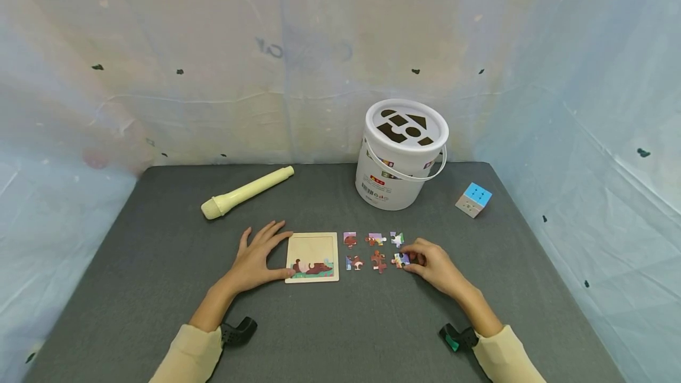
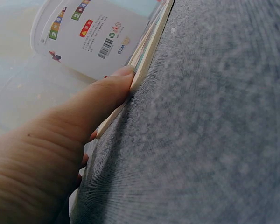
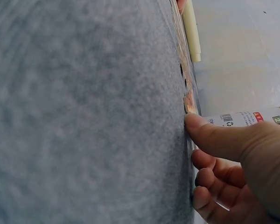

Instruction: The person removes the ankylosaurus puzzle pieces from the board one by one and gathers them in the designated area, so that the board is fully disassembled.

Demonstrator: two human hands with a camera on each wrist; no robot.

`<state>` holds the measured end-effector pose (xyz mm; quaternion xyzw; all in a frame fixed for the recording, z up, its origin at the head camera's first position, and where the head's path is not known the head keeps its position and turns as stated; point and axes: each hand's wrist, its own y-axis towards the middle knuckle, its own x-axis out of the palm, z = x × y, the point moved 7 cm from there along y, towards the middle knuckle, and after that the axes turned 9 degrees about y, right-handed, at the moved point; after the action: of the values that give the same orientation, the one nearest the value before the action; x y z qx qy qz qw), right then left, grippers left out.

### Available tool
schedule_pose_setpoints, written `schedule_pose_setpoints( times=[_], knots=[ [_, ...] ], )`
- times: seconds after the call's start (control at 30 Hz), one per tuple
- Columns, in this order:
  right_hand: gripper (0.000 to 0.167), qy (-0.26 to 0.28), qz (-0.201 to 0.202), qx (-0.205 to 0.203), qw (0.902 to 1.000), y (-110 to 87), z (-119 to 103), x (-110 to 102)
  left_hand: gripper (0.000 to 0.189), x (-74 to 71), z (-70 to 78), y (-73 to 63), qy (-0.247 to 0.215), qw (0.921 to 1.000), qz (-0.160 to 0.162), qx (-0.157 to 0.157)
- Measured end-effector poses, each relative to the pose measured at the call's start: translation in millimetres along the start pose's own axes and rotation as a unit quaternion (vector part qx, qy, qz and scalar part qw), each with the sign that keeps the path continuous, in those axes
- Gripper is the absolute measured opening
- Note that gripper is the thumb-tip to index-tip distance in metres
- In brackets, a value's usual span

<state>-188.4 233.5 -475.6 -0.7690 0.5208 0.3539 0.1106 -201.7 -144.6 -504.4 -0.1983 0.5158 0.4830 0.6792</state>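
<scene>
A square wooden puzzle board (image 1: 312, 247) lies flat, with pieces showing a brown animal along its bottom row. My left hand (image 1: 257, 262) rests at the board's left side, fingers spread, thumb on the lower left corner and index finger at the upper left one. In the left wrist view the thumb (image 2: 109, 91) presses on the board's rim (image 2: 147, 65). To the right of the board lie several loose jigsaw pieces in two rows. My right hand (image 1: 433, 265) pinches the lower right puzzle piece (image 1: 399, 260) by its right side, between thumb and index finger.
Behind the pieces stands a white lidded bucket (image 1: 391, 176) with shape cutouts and a handle. A pale yellow flashlight-shaped stick (image 1: 247, 192) lies at the back left. A blue-topped cube (image 1: 473, 200) sits at the right. Pale sheeting (image 1: 319, 46) rises behind the grey table (image 1: 340, 330).
</scene>
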Motion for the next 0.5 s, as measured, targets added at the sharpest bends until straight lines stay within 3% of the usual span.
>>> schedule_pose_setpoints(
  times=[0.5],
  knots=[
    [0.031,0.023,-0.012,0.009,0.9996,0.9,3.9,-1.3,0.091,1.5,-1.4,0.2,0.004,1.0000,-0.007,-0.003]
  ],
)
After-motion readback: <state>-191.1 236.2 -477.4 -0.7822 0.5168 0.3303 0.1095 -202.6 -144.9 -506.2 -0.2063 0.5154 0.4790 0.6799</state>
